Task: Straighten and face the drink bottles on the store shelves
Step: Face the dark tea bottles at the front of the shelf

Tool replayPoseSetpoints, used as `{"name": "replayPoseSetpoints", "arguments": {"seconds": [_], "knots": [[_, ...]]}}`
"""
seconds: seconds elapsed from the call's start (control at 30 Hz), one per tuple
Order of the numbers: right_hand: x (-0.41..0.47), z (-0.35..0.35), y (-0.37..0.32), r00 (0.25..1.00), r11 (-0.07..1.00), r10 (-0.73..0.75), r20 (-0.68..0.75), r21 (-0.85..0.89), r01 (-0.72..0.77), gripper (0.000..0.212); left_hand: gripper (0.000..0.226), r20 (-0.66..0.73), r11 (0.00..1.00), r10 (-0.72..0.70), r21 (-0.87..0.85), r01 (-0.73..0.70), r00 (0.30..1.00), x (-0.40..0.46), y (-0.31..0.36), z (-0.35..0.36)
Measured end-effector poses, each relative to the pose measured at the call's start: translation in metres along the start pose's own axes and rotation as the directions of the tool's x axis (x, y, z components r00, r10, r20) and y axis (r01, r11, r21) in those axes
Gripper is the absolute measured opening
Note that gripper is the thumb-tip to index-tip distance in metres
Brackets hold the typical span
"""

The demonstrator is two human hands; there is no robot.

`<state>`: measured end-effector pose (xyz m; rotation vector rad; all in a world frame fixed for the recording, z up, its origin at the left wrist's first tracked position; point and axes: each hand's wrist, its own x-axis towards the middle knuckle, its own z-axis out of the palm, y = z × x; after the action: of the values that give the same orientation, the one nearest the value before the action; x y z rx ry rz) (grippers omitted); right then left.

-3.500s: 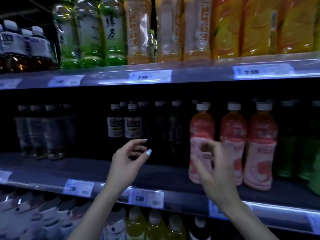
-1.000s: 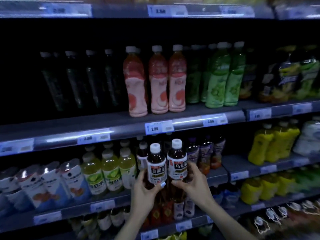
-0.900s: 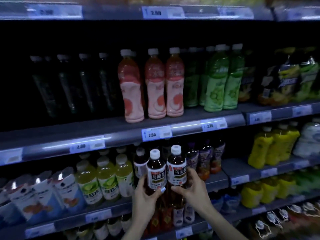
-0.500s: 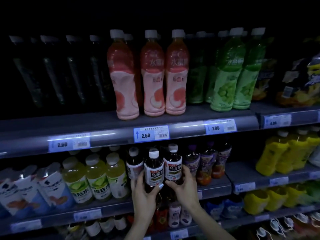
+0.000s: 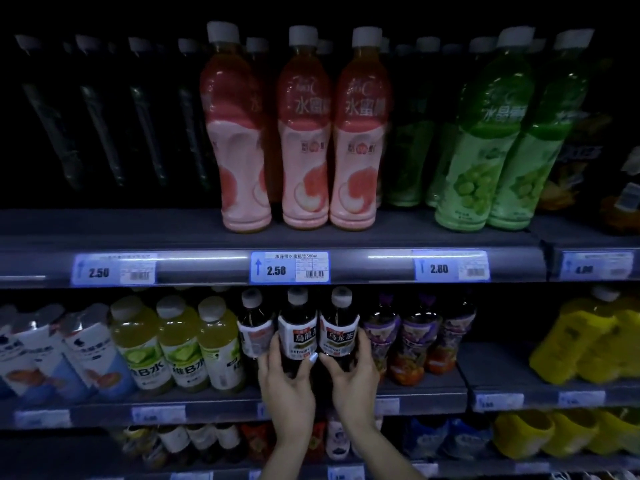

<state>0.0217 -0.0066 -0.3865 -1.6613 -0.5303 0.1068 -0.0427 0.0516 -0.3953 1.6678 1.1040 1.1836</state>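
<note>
Two dark tea bottles with white labels and white caps stand side by side on the second shelf from the top. My left hand [image 5: 289, 382] grips the lower body of the left dark tea bottle [image 5: 298, 332]. My right hand [image 5: 353, 375] grips the right dark tea bottle [image 5: 338, 329]. Both labels face outward. A third dark tea bottle [image 5: 252, 329] stands just left of them, set slightly further back. Both bottles' bases are hidden behind my hands.
Three pink peach drink bottles [image 5: 301, 133] and green grape drink bottles [image 5: 485, 140] stand on the shelf above. Yellow-green bottles [image 5: 180, 344] sit left of my hands, purple-labelled bottles [image 5: 412, 337] right. The shelf edge [image 5: 207, 266] with price tags hangs just above the caps.
My hands have carried the two dark tea bottles up and back into the shelf row beside the third one. The view has come closer to the shelves.
</note>
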Motion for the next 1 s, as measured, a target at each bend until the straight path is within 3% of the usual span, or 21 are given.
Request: {"name": "replayPoseSetpoints", "arguments": {"seconds": [0.4,0.77,1.0], "knots": [[0.008,0.003,0.008,0.997,0.993,0.038,0.062,-0.117,-0.031,0.071,0.059,0.006,0.976,0.079,0.204,-0.079,0.997,0.009,0.007,0.015],[0.002,-0.001,0.011,0.983,0.967,-0.007,0.185,-0.248,0.054,0.065,0.057,0.036,0.974,0.097,0.2,-0.102,0.995,0.004,-0.004,0.011],[0.003,-0.007,0.005,0.991,0.967,0.006,0.131,-0.252,0.028,0.049,0.058,0.04,0.988,0.03,0.152,-0.035,0.999,0.004,0.0,0.007]]}}
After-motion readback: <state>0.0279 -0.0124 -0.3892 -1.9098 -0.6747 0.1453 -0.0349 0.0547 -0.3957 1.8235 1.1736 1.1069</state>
